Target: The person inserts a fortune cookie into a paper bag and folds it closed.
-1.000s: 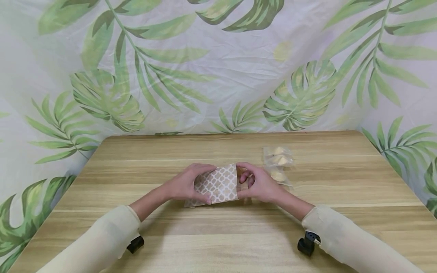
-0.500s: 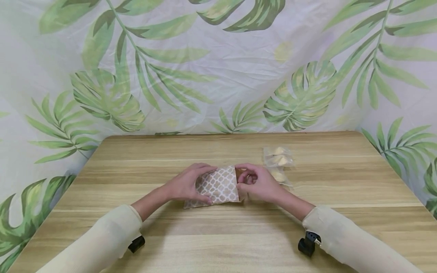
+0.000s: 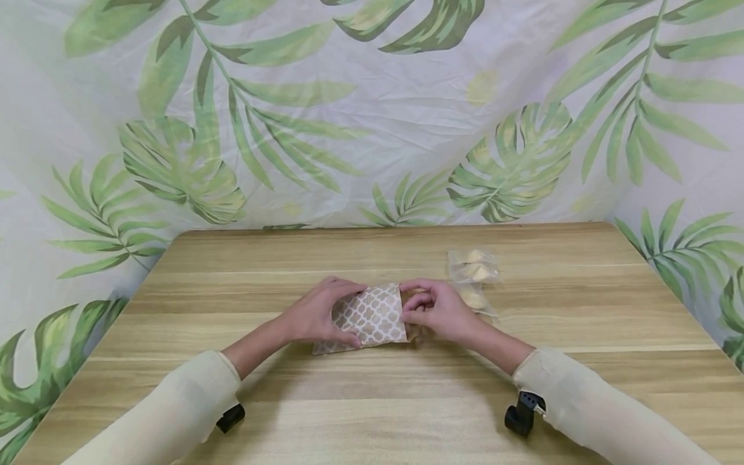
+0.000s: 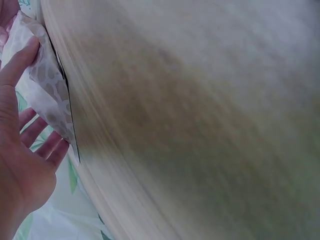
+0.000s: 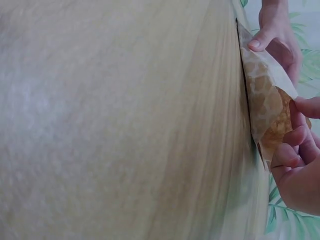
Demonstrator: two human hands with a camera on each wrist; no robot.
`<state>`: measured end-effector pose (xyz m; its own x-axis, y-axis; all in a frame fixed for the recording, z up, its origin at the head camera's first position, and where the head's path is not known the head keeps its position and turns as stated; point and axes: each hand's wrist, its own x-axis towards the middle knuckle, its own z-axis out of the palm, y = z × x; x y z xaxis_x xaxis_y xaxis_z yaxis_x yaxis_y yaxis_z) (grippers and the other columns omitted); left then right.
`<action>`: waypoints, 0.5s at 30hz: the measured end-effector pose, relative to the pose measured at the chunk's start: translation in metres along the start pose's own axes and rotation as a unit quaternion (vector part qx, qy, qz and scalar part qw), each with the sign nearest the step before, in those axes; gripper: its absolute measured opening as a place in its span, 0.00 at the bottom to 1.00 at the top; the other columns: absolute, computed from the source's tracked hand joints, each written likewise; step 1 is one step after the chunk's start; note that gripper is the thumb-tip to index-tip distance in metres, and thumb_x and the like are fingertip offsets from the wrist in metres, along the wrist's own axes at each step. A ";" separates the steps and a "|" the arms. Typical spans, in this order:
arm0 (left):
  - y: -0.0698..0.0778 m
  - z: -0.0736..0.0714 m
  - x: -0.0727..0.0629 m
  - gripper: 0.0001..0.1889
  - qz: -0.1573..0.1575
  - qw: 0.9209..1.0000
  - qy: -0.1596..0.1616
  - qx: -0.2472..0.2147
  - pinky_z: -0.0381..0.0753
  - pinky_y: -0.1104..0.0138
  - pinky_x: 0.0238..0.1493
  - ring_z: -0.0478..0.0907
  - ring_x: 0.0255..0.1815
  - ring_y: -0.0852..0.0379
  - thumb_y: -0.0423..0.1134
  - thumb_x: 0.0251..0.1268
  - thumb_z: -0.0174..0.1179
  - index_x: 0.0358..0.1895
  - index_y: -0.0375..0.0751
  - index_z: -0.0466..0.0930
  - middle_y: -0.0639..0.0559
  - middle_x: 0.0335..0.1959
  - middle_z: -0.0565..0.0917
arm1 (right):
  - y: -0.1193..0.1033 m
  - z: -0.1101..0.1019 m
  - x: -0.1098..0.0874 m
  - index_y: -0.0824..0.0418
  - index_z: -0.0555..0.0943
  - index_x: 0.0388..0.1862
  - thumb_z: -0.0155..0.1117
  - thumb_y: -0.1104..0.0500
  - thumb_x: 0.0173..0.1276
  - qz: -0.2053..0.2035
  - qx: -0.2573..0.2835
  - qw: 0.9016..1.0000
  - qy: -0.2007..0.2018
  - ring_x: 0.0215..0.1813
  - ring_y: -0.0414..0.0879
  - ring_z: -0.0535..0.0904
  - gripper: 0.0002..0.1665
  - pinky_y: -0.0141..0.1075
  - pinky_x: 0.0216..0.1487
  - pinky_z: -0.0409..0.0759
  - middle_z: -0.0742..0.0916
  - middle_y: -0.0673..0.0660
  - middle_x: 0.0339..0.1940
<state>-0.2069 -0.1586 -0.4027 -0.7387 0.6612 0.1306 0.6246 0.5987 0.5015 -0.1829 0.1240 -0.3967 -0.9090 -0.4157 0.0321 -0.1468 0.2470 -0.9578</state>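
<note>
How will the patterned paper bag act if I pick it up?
The patterned paper bag would probably bend easily and could tear, because its open mouth shows thin paper walls. Its straight edges and flattish sides suggest it won't roll.

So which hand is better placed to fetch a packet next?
Probably the right hand: it touches the patterned bag but is nearer the clear packets; the left hand grips the bag.

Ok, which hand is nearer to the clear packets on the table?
Right. The right hand is at the open mouth of the patterned bag, just in front and left of the clear packets; the left hand is farther left, gripping the bag.
</note>
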 end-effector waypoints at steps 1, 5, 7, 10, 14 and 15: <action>0.000 0.000 0.000 0.51 0.001 1.000 0.000 -0.003 0.74 0.45 0.68 0.73 0.67 0.43 0.58 0.42 0.83 0.71 0.37 0.75 0.43 0.67 0.80 | 0.000 0.000 0.000 0.77 0.76 0.63 0.73 0.73 0.64 0.000 0.000 1.000 0.000 0.37 0.42 0.83 0.29 0.29 0.38 0.77 0.91 0.62 0.34; 0.000 0.000 0.001 0.50 0.002 1.000 0.001 -0.015 0.74 0.46 0.68 0.75 0.66 0.43 0.56 0.43 0.83 0.71 0.34 0.74 0.42 0.66 0.81 | -0.002 -0.002 0.000 0.77 0.75 0.64 0.73 0.72 0.64 0.004 -0.006 1.000 -0.008 0.37 0.41 0.83 0.30 0.29 0.40 0.79 0.91 0.61 0.34; 0.000 0.000 0.001 0.50 -0.001 1.000 0.003 -0.019 0.75 0.46 0.68 0.76 0.65 0.43 0.55 0.43 0.83 0.71 0.34 0.74 0.43 0.65 0.81 | -0.003 -0.003 0.000 0.77 0.75 0.65 0.73 0.72 0.64 0.008 -0.009 1.000 -0.013 0.37 0.42 0.84 0.31 0.29 0.40 0.80 0.91 0.60 0.35; 0.000 0.000 0.001 0.50 -0.006 1.000 0.005 -0.025 0.76 0.47 0.66 0.77 0.63 0.44 0.54 0.43 0.84 0.70 0.34 0.75 0.43 0.64 0.82 | -0.005 -0.007 -0.003 0.76 0.74 0.67 0.73 0.71 0.65 0.013 -0.018 0.999 -0.023 0.38 0.44 0.85 0.32 0.30 0.42 0.81 0.90 0.60 0.36; 0.000 0.001 0.001 0.49 -0.010 1.000 0.006 -0.029 0.77 0.48 0.65 0.78 0.62 0.45 0.53 0.44 0.84 0.70 0.34 0.75 0.43 0.63 0.83 | -0.008 -0.013 -0.006 0.75 0.74 0.68 0.71 0.71 0.66 0.019 -0.027 0.999 -0.028 0.41 0.48 0.86 0.31 0.32 0.45 0.83 0.90 0.60 0.39; 0.000 0.001 0.001 0.48 -0.011 0.999 0.006 -0.030 0.77 0.48 0.65 0.78 0.61 0.45 0.53 0.44 0.84 0.70 0.34 0.75 0.44 0.62 0.83 | -0.009 -0.015 -0.007 0.74 0.74 0.68 0.71 0.71 0.67 0.019 -0.031 0.999 -0.028 0.42 0.48 0.86 0.31 0.32 0.46 0.84 0.90 0.60 0.39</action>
<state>-0.2073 -0.1576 -0.4035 -0.7548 0.6432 0.1287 0.5923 0.5839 0.5551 -0.1804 0.1375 -0.3837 -0.8913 -0.4529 -0.0210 -0.1388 0.3167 -0.9383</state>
